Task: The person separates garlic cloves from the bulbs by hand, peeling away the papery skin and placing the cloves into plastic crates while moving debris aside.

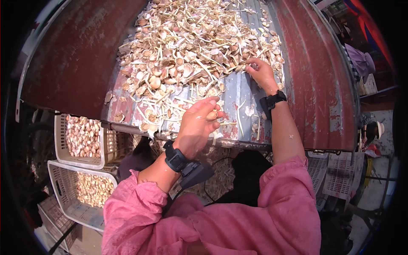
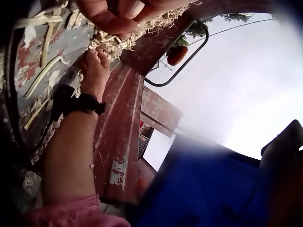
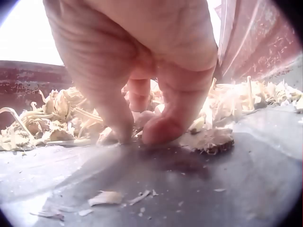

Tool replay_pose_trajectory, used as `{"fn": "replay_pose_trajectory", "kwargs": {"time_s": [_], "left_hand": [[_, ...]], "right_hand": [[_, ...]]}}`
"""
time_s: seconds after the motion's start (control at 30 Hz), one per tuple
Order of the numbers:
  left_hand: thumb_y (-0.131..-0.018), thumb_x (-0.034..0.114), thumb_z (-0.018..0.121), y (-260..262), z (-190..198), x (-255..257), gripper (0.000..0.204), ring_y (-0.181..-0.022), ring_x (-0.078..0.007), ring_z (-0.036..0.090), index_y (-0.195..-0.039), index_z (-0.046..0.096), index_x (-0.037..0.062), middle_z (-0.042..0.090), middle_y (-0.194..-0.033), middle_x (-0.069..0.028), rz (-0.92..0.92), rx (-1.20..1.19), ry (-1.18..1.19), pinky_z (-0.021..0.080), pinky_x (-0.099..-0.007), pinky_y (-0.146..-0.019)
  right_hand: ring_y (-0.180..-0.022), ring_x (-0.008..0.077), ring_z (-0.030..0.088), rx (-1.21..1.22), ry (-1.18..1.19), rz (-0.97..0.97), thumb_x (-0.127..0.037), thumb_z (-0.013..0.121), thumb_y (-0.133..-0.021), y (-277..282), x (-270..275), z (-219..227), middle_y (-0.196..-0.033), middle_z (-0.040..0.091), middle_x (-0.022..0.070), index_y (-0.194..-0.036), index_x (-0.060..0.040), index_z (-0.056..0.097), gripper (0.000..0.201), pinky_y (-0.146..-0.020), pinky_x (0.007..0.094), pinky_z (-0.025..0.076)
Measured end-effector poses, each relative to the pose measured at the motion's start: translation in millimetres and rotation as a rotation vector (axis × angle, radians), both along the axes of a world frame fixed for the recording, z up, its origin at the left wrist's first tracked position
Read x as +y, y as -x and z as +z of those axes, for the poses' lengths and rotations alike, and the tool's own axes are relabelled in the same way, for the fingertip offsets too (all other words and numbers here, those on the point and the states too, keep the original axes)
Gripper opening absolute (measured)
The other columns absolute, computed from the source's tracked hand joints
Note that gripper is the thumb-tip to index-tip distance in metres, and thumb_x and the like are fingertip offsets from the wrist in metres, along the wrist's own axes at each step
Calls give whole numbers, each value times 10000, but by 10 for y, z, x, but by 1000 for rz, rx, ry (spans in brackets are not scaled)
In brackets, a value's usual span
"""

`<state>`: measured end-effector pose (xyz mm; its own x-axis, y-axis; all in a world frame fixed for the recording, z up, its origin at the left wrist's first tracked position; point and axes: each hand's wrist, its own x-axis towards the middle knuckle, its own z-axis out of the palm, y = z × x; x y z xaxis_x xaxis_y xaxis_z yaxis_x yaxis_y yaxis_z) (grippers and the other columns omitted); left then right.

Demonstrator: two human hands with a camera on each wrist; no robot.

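A heap of dry garlic skins and stalks [image 1: 187, 46] lies on the worn metal bed [image 1: 238, 97]. My left hand [image 1: 197, 123] is raised over the near edge of the bed, palm turned inward, and holds a small tan garlic clove [image 1: 214, 114] in its curled fingers. At the heap's right front edge, my right hand [image 1: 262, 75] reaches down with its fingertips at the metal. In the right wrist view its thumb and fingers close in around pale garlic cloves [image 3: 142, 117], partly hidden by the fingers. A root-ended piece of garlic skin [image 3: 213, 140] lies beside them.
Red, peeling metal walls [image 1: 318, 76] flank the bed. Below left stand a crate of pinkish garlic cloves [image 1: 103, 142] and a crate of paler cloves [image 1: 59, 187]. Loose stalks [image 1: 240, 119] lie near the bed's front edge. More crates [image 1: 340, 174] stand below right.
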<state>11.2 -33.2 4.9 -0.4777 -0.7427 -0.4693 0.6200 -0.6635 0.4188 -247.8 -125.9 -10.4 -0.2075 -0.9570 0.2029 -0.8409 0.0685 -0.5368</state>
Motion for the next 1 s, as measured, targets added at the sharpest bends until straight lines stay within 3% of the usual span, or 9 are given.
{"fn": "replay_pose_trajectory", "kwargs": {"time_s": [0.13, 0.3, 0.47, 0.6, 0.7, 0.8, 0.87, 0.93, 1.0], "left_hand": [[-853, 117, 513, -13, -1, -32, 225, -679, -87, 539, -1049, 485, 10, 538, -783, -22, -3, -29, -39, 431, -198, -517], [-854, 117, 512, -17, -34, -1, 212, -677, -88, 542, -1037, 485, 12, 539, -775, -22, -32, -4, -26, 432, -196, -517], [-854, 118, 513, 26, -26, 19, 241, -662, -89, 547, -1065, 477, 7, 539, -766, -21, -39, -41, -28, 436, -196, -510], [-859, 145, 514, 69, -69, 32, 265, -657, -81, 542, -1078, 486, -3, 537, -777, -19, -75, -54, 29, 429, -183, -488], [-866, 188, 511, 117, -54, 66, 283, -643, -58, 525, -1079, 496, 3, 528, -771, -6, -98, -106, 104, 422, -166, -482], [-870, 224, 507, 143, -15, 83, 277, -622, -37, 501, -1050, 511, 13, 517, -760, 6, -181, -149, 213, 405, -148, -471], [-870, 230, 508, 123, -35, 66, 257, -596, -28, 482, -1022, 518, 23, 513, -754, 11, -194, -106, 241, 390, -139, -461], [-870, 231, 507, 119, -23, 60, 243, -584, -24, 477, -996, 522, 23, 511, -753, 14, -245, -142, 278, 382, -138, -455], [-874, 214, 498, 124, -50, 65, 237, -573, -24, 472, -1006, 520, 19, 512, -752, 14, -240, -162, 321, 377, -137, -453]], "right_hand": [[-799, 236, 549, -10, -357, 157, -103, 612, -684, -182, 312, 123, -884, 542, 120, -941, -65, 620, 260, -723, 310, 432], [-773, 231, 555, -101, -296, 153, -86, 581, -695, -197, 944, 324, -933, 554, 139, -953, -34, 609, 265, -697, 300, 438], [-754, 225, 551, -132, -158, 48, -96, 579, -716, -268, 906, 371, -867, 569, 146, -959, -31, 608, 253, -689, 300, 438], [-725, 180, 555, 98, -289, 244, -98, 603, -722, -331, 846, 152, -857, 581, 91, -964, -36, 609, 250, -640, 278, 441], [-625, 69, 525, -649, -290, 157, -42, 608, -745, -528, 979, 271, -808, 584, 48, -998, 13, 589, 259, -560, 207, 431], [-605, 57, 519, -851, -267, 200, -41, 596, -766, -821, 1157, 403, -772, 583, 36, -1011, 40, 575, 259, -542, 198, 434], [-594, 92, 531, -720, -211, 233, -24, 595, -749, -967, 1198, 507, -708, 574, 47, -1011, 26, 575, 267, -529, 221, 426], [-575, 163, 539, -169, 43, 445, -8, 588, -728, -972, 1210, 522, -689, 556, 83, -984, 15, 582, 257, -514, 265, 418], [-575, 229, 534, -156, 54, 462, 2, 571, -718, -962, 1235, 534, -691, 535, 119, -963, 4, 585, 245, -510, 306, 413]]}}
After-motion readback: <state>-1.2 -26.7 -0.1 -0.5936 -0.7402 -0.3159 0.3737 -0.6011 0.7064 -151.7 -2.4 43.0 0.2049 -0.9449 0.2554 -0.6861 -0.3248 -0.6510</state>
